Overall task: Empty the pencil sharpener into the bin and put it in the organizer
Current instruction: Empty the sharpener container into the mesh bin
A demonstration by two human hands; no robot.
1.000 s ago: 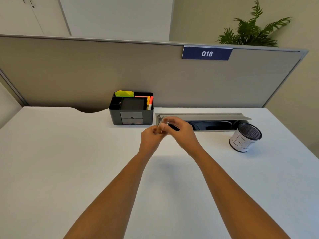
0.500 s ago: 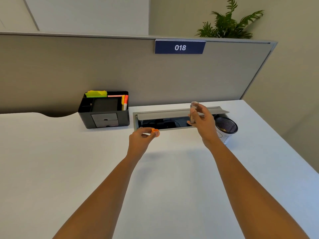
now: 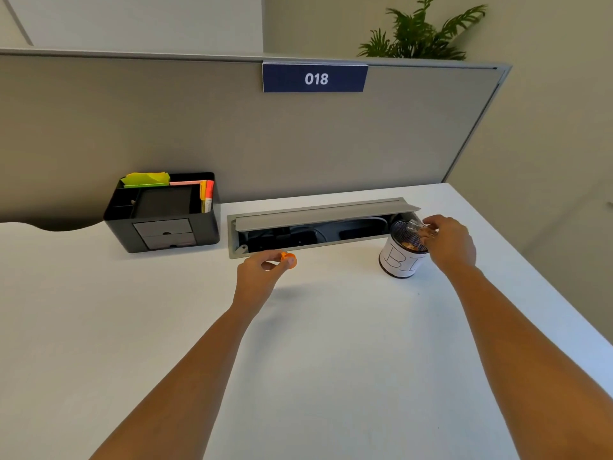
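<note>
Right hand point(image 3: 451, 244): grasps clear plastic sharpener canister point(image 3: 418, 230), tipped over mesh bin point(image 3: 403, 257) so shavings fall in.
Left hand point(image 3: 262, 270): pinches orange sharpener cap point(image 3: 289, 259), kept aside.

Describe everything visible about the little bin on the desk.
The small round black wire-mesh bin stands upright on the white desk, just in front of the right end of the open grey cable tray. White paper wraps its side, hand-lettered "BI", the rest hidden. Brownish shavings lie inside. The right hand tilts the clear sharpener container over its rim; whether they touch is unclear.
</note>
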